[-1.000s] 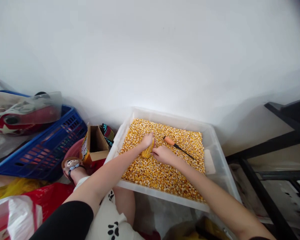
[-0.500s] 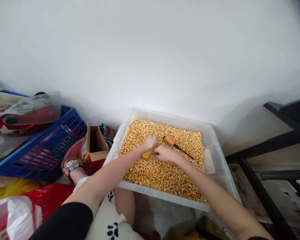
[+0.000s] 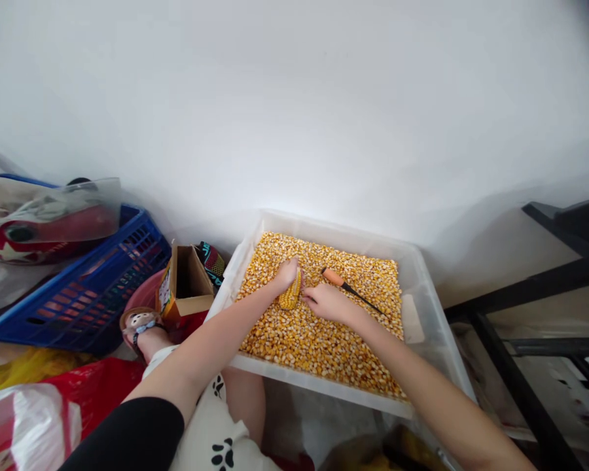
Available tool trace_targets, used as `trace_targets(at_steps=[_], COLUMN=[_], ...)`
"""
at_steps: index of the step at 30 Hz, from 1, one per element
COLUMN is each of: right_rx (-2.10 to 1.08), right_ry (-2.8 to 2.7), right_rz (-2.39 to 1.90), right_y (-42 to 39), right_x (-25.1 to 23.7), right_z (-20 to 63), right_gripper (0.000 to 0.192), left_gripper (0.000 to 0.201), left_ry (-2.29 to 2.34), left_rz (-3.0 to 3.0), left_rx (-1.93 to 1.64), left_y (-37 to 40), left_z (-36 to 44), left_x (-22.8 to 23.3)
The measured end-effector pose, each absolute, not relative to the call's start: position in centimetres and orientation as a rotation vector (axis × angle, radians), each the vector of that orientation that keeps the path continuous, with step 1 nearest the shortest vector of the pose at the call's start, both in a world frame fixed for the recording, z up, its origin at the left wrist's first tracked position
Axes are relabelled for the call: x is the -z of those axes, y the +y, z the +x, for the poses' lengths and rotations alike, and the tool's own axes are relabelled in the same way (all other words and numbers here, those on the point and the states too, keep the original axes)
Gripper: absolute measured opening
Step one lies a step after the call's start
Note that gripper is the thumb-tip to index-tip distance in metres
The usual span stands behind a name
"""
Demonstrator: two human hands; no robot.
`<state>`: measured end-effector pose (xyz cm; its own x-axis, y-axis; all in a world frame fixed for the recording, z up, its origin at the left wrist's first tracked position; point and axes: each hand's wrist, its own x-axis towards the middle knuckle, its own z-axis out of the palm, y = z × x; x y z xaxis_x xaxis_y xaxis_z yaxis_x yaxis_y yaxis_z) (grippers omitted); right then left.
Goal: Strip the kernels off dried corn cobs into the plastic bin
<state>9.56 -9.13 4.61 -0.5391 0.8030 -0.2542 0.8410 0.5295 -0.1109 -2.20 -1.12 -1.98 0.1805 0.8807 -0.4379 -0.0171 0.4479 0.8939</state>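
Observation:
A clear plastic tub (image 3: 425, 281) full of loose yellow corn kernels (image 3: 324, 340) sits in front of me. My left hand (image 3: 285, 273) grips the top of a yellow corn cob (image 3: 290, 296), held upright over the kernels. My right hand (image 3: 326, 302) presses against the cob's right side with its fingers bent. An orange-handled tool with a dark shaft (image 3: 348, 288) lies on the kernels just beyond my right hand, untouched.
A small open cardboard box (image 3: 186, 284) stands left of the tub, beside my sandalled foot (image 3: 140, 325). Farther left are a blue plastic basket (image 3: 93, 288) and red and white bags (image 3: 39, 412). A black metal frame (image 3: 544, 320) stands at the right. A white wall rises behind.
The cob, mostly hidden between my hands half a second ago, now shows upright again. Both hands shifted slightly around it; the tool and tub stayed put.

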Motion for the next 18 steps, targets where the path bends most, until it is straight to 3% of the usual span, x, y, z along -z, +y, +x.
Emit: trace_targets(at_steps=[18], right_rx=[0.269], right_ry=[2.502], right_rz=[1.489], right_y=[-9.4], right_x=[-3.5], right_z=[8.2], right_gripper=[0.035], left_gripper=[0.051], left_ry=[1.316], left_rz=[1.036], left_rx=[-0.789], left_y=[-1.2], left_z=[-1.9], left_x=[2.7])
